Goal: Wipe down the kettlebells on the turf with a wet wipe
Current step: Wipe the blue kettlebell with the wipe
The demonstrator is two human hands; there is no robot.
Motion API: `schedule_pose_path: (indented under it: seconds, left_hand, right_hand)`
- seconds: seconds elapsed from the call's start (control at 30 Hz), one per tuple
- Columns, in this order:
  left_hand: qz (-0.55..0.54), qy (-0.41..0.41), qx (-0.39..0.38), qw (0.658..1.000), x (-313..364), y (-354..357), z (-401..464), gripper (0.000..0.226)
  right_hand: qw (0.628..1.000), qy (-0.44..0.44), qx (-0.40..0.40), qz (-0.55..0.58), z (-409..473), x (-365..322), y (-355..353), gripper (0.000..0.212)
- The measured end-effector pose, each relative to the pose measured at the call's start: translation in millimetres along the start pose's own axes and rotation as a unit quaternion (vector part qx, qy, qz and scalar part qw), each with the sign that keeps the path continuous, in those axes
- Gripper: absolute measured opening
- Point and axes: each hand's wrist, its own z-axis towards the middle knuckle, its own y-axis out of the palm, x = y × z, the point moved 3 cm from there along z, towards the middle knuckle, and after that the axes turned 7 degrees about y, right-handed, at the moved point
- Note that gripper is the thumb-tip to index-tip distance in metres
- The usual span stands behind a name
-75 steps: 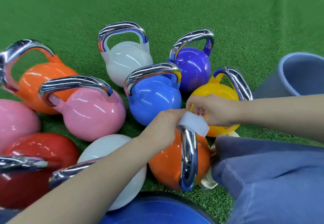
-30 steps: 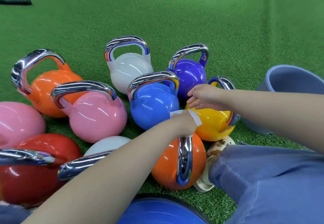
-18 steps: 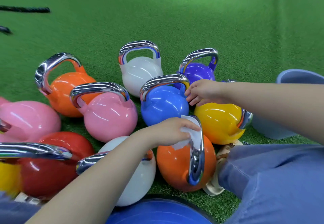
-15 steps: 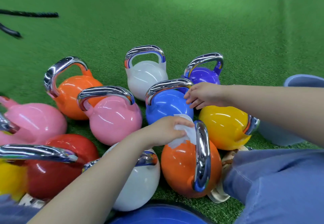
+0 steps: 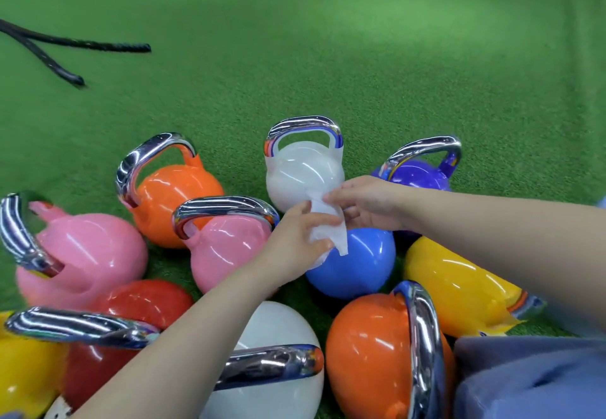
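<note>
While both hands pinch wet wipe [image 5: 328,231] | left hand [image 5: 295,241] | right hand [image 5: 367,202] | above blue kettlebell [image 5: 357,264]

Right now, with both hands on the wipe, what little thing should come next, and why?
Probably press the wet wipe onto the blue kettlebell just below it. Left hand and right hand both pinch the wipe above that ball.

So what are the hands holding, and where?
Both hold the wet wipe: left hand grips its lower part, right hand pinches its top edge.
</note>
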Motion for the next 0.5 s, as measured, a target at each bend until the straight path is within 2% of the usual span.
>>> schedule_pose_path:
  seconds: [0.13, 0.2, 0.3, 0.37, 0.5]
  left_hand:
    - [-0.003, 0.039, 0.047, 0.998, -6, -7, 9, 0.039]
    - [0.002, 0.061, 0.064, 0.996, -6, -11, 14, 0.038]
    - [0.042, 0.097, 0.074, 0.992, -4, -12, 20, 0.033]
    - [0.053, 0.099, 0.086, 0.990, -7, -14, 25, 0.034]
    - [0.044, 0.095, 0.059, 0.993, -11, -14, 29, 0.041]
  right_hand:
    - [0.998, -0.040, 0.052, -0.011, 10, -13, -5, 0.016]
    - [0.997, -0.051, 0.051, -0.012, 11, -20, -7, 0.019]
    - [0.995, -0.049, 0.054, -0.071, 12, -26, -9, 0.016]
    - [0.990, -0.054, 0.088, -0.094, 15, -28, -13, 0.021]
    - [0.953, -0.102, 0.193, -0.212, 13, -35, -19, 0.009]
